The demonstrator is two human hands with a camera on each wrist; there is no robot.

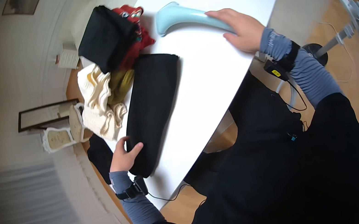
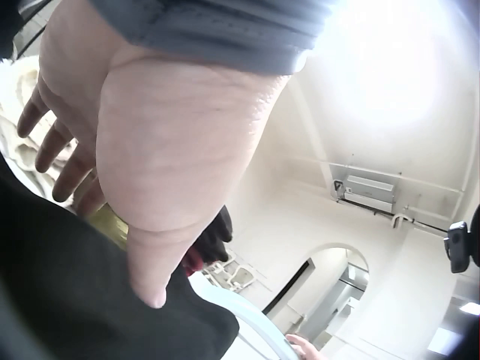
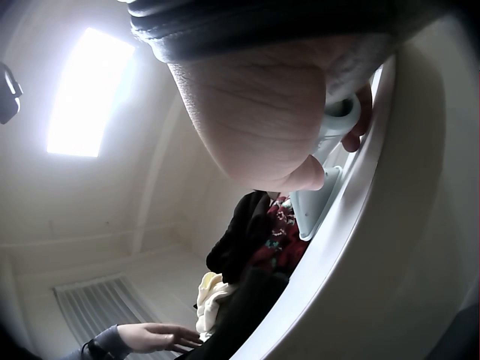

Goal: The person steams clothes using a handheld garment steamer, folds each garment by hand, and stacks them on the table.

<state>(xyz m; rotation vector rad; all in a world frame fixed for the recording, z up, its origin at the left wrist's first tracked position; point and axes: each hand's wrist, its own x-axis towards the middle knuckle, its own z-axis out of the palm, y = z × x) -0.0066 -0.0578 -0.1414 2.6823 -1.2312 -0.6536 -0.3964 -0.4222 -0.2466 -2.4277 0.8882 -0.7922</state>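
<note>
My right hand [image 1: 244, 30] grips the narrow end of a light blue plastic piece [image 1: 179, 14] with a flared head, lying along the table's far side. The right wrist view shows that its narrow end is a hollow tube [image 3: 343, 112], with thumb and fingers on either side. A long black folded cloth [image 1: 153, 106] lies across the white table. My left hand [image 1: 123, 157] rests at its near left end, thumb over the cloth and fingers extended past its edge. In the left wrist view those fingers [image 2: 64, 150] are straight and spread.
Beyond the black cloth lie cream knit clothes [image 1: 99, 101], an olive cloth [image 1: 119, 84], a red patterned cloth [image 1: 142, 36] and another black folded cloth [image 1: 105, 37]. The white table [image 1: 202, 76] has its edge close to my body. A pole stand [image 1: 352, 23] with curved arms stands at right.
</note>
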